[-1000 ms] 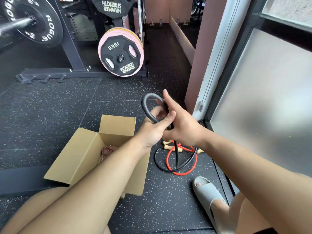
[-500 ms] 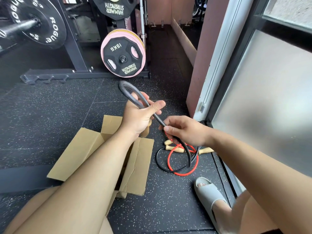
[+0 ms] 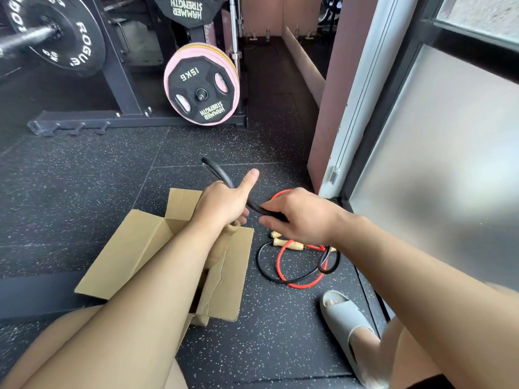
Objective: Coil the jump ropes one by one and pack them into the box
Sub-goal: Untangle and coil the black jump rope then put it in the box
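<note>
We see both hands held up in front of us, over the dark speckled floor (image 3: 84,178). The left hand (image 3: 222,204) has its fingers curled round the black jump rope (image 3: 254,206), and its thumb sticks straight up. A bend of the black rope pokes out above this hand. A tan wooden handle (image 3: 224,242) hangs just under it.

The right hand (image 3: 297,214) is just beside the left one. Its thumb and fingers pinch the same black rope. A short piece of the rope runs between the two hands. The rest of it drops down behind the right arm, and a big black loop lies on the floor.

The red jump rope (image 3: 280,265) lies on the floor too, under the right hand. It makes a round loop that crosses the black loop. Some small wooden handles (image 3: 286,243) lie there, touching the ropes.

The cardboard box (image 3: 134,248) sits on the floor under the left arm. Its flaps are open. We cannot see what is inside, because the arm hides it.

A foot in a grey slipper (image 3: 342,315) rests on the floor near the ropes. Far back stands a black rack with a pink and black weight plate (image 3: 200,85). A frosted glass door (image 3: 449,164) is on the right.
</note>
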`<action>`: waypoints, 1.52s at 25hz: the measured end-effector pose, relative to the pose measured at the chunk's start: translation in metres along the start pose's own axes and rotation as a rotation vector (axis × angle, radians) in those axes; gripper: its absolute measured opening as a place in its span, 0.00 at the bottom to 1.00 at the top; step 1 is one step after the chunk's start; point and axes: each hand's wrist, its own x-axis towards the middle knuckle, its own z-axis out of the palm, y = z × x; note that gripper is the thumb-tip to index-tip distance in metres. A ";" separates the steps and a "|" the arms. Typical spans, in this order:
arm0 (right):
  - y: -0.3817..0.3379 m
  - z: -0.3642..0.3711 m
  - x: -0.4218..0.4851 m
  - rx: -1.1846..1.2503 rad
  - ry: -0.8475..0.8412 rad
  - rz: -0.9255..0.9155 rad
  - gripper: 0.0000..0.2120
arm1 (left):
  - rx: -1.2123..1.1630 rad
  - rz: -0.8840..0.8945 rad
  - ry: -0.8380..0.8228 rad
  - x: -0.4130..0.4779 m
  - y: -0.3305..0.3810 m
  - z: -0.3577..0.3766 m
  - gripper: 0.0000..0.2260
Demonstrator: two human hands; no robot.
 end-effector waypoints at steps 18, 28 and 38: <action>-0.006 0.012 -0.001 0.570 0.348 0.231 0.25 | -1.114 0.166 -0.337 -0.015 0.016 0.007 0.20; 0.001 0.007 -0.012 0.539 -0.008 0.230 0.12 | -0.289 0.194 -0.565 -0.012 -0.005 0.013 0.32; 0.012 -0.003 -0.010 0.819 0.088 0.271 0.19 | -0.216 0.406 -0.674 -0.001 -0.011 0.002 0.37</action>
